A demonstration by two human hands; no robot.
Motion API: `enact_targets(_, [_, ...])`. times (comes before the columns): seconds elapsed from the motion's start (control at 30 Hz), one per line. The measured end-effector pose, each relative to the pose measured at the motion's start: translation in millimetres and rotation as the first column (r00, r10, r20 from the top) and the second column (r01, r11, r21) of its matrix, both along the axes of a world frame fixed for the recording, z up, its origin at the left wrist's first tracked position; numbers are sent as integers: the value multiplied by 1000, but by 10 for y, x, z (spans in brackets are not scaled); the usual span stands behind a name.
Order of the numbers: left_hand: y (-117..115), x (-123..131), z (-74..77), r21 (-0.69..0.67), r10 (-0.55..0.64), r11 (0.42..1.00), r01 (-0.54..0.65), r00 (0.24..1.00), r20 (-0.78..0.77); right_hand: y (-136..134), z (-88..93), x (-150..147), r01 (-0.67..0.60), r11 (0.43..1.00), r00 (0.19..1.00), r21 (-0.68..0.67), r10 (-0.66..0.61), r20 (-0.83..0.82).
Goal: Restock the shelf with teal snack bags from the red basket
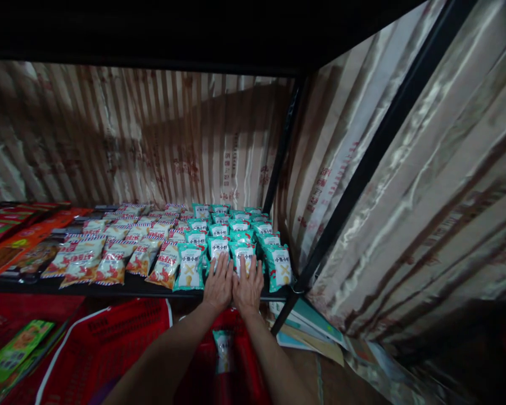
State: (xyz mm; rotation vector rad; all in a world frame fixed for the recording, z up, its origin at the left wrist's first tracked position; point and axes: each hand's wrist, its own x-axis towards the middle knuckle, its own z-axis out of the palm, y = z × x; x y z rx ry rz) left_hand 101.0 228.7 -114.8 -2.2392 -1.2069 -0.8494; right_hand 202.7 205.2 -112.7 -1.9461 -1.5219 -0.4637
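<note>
Both of my hands lie flat, side by side, at the front edge of a dark shelf [122,288]. My left hand [219,284] and my right hand [248,288] rest palm down, fingers stretched out, on the front teal snack bags [278,264]. These teal bags stand in rows at the shelf's right end. To their left lie rows of red, white and orange snack bags [109,259]. Neither hand grips anything.
A red plastic basket [109,343] sits below the shelf, with one teal bag [223,349] in a red container between my forearms. Red and orange flat packs [12,242] fill the shelf's left end. Black frame posts [362,163] and a striped beige curtain [425,197] close the right side.
</note>
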Motion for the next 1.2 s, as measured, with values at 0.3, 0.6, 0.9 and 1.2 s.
enact_targets(0.3, [-79, -111, -108, -89, -16, 996, 20, 999, 42, -52, -61, 10, 19, 999, 998, -45, -21, -55])
enact_targets(0.6, [-68, -147, -114, -132, -72, 988, 81, 995, 71, -52, 43, -51, 45, 987, 995, -156, -57, -78])
enact_targets(0.9, [-207, -214, -97, -172, -130, 975, 143, 988, 87, -75, -33, 29, -18, 994, 994, -109, 6, -112])
enact_targets(1.2, [-369, -183, -39, -175, -139, 973, 150, 988, 75, -215, -61, 19, -17, 997, 999, -78, 13, -52])
